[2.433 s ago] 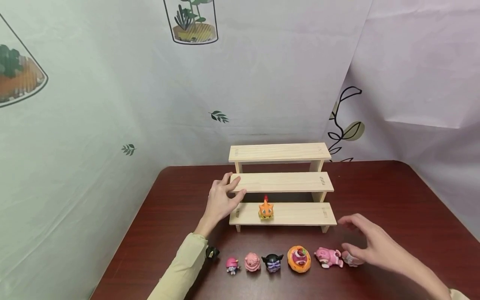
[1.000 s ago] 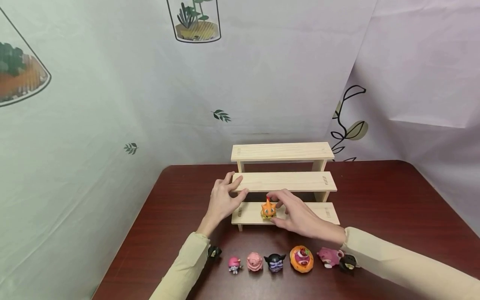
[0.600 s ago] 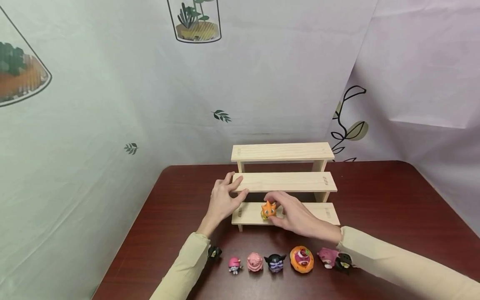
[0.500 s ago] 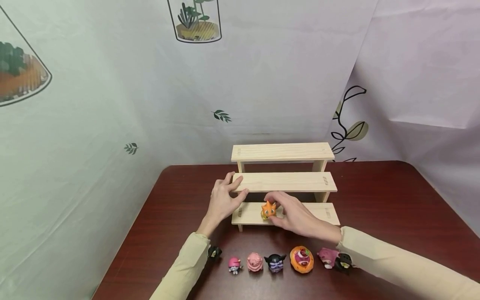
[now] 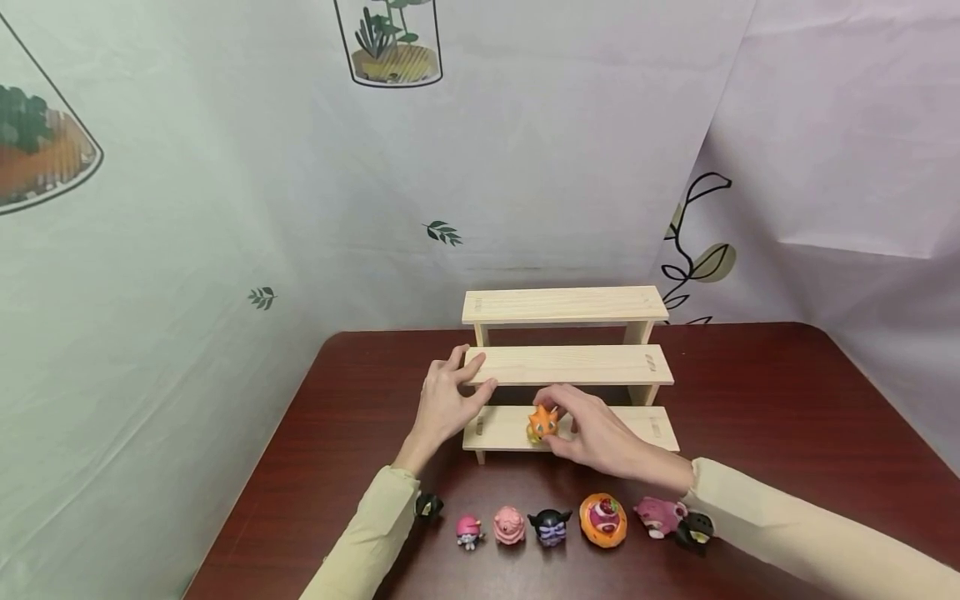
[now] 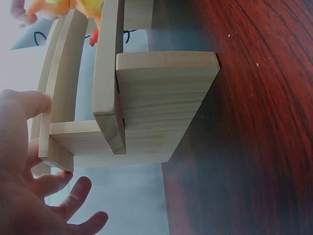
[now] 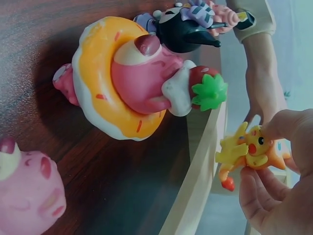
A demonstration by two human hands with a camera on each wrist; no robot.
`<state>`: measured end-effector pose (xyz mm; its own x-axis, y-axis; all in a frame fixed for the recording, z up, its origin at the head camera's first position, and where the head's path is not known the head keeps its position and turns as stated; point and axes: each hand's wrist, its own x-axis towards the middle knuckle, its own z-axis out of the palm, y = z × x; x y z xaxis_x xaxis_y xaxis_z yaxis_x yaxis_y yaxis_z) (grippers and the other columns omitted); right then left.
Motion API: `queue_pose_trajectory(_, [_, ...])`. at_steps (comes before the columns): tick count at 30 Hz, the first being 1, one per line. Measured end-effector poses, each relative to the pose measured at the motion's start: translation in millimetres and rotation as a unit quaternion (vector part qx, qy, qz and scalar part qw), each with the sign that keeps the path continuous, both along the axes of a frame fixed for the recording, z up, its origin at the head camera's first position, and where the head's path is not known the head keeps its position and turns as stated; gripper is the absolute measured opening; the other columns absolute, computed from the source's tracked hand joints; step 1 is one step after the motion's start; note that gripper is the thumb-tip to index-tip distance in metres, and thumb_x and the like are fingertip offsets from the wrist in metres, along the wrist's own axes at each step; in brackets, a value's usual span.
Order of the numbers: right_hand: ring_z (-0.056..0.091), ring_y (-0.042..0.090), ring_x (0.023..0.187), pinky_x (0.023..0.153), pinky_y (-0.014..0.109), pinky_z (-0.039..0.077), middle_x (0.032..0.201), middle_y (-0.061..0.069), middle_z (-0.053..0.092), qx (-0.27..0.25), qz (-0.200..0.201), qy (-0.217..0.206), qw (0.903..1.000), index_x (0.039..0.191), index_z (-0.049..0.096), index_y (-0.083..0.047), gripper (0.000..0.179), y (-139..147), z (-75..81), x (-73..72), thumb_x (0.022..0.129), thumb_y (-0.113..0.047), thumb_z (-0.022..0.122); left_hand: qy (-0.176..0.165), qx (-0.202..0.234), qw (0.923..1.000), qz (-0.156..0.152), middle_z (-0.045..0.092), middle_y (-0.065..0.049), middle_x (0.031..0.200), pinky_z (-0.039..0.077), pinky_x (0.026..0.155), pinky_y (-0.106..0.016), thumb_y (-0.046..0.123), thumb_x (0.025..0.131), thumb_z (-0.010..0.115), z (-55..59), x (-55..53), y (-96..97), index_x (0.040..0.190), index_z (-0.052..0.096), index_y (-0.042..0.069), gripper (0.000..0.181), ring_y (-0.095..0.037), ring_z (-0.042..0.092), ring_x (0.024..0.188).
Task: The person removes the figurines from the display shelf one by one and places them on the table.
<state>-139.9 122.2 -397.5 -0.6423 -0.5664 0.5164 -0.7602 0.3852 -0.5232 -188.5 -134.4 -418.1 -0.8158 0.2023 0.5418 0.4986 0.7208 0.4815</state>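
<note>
A three-tier wooden display stand [image 5: 567, 363] is at the back of the table. At the left end of its middle board, my left hand [image 5: 444, 400] grips the wood; in the left wrist view, thumb and fingers [image 6: 51, 183] lie on either side of the board end [image 6: 54, 147]. My right hand [image 5: 596, 429] pinches a small yellow toy figure in an orange hood [image 5: 542, 423] at the lowest board, left of its middle. The right wrist view shows the figure's yellow face [image 7: 257, 141] and red-tipped tail between thumb and fingers. Whether its base touches the board is unclear.
Along the table front stand several toy figures: a pink-hatted one [image 5: 468, 532], a round pink one [image 5: 509, 525], a black-eared one [image 5: 551, 527], a doughnut-ringed one [image 5: 603, 520] and a pink bear-like one [image 5: 658, 517]. A printed cloth wall [image 5: 555, 167] rises behind the table.
My right hand has come from the table's right side to the lowest board and taken hold of the hooded figure. The figure has turned, then shifted slightly right. My left hand stays put.
</note>
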Motion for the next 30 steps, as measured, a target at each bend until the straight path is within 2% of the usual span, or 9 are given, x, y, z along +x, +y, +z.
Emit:
queue_pose_trajectory(25, [0.062, 0.009, 0.083, 0.059, 0.028, 0.051, 0.103, -0.006, 0.061, 0.007, -0.024, 0.003, 0.9997, 0.116, 0.061, -0.008, 0.045, 51.2, 13.6, 29.4, 0.076, 0.004, 0.077, -0.008, 0.005, 1.0000, -0.002, 0.058, -0.019, 0.136, 0.044, 0.084, -0.060, 0.035, 0.087, 0.072, 0.9, 2.0, 0.3, 0.127, 0.071, 0.008, 0.049, -0.044, 0.053, 0.108])
queue_pose_trajectory(30, [0.063, 0.008, 0.080, 0.058, 0.026, 0.050, 0.103, -0.006, 0.062, 0.005, -0.033, 0.020, 0.9992, 0.116, 0.061, -0.007, 0.047, 64.2, 16.7, 34.2, 0.074, 0.007, 0.078, -0.004, 0.002, 1.0000, -0.002, 0.058, -0.018, 0.136, 0.045, 0.083, -0.060, 0.036, 0.087, 0.072, 1.5, 1.6, 0.8, 0.127, 0.071, 0.008, 0.048, -0.044, 0.053, 0.108])
